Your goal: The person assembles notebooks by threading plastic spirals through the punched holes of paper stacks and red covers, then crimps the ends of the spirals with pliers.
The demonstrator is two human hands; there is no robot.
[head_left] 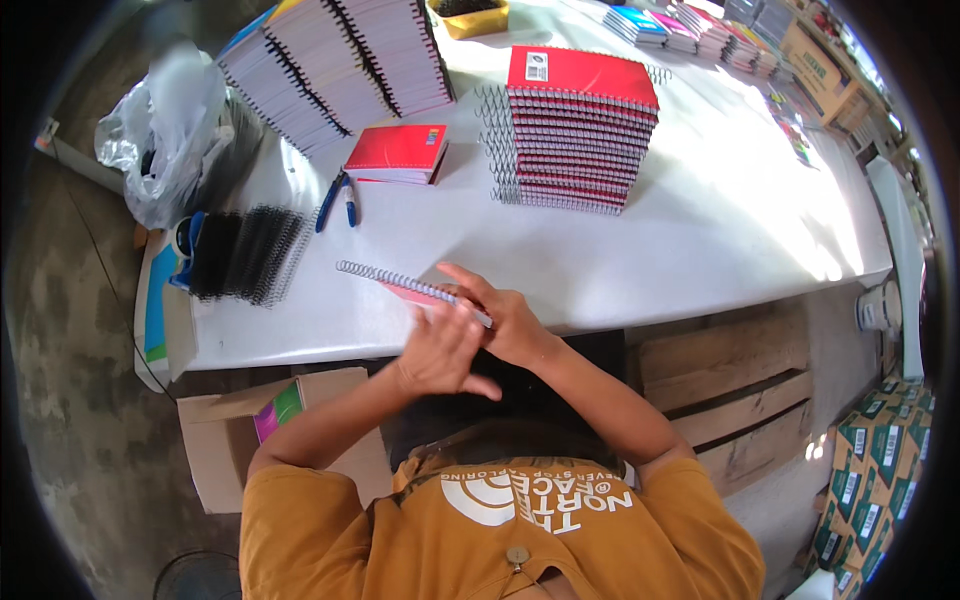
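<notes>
Over the table's near edge, a red notebook (pixel 418 292) is tilted in front of me, with a wire coil (pixel 368 270) along its upper edge that sticks out past its left end. My right hand (pixel 512 325) grips the notebook's right end, its index finger stretched out. My left hand (pixel 440 348) lies against the notebook's near side, fingers straight and thumb spread. Farther off stands a tall stack of red spiral notebooks (pixel 575 150), loose coil ends jutting from its sides. A small pile of red notebooks (pixel 398 150) lies to its left.
Black coils (pixel 250 255) lie at the table's left, near a plastic bag (pixel 165 140). A blue pen (pixel 328 203) and a marker (pixel 350 203) sit by the small pile. Thick black-bound stacks (pixel 345 70) and a yellow container (pixel 475 20) stand behind. A cardboard box (pixel 215 450) is below.
</notes>
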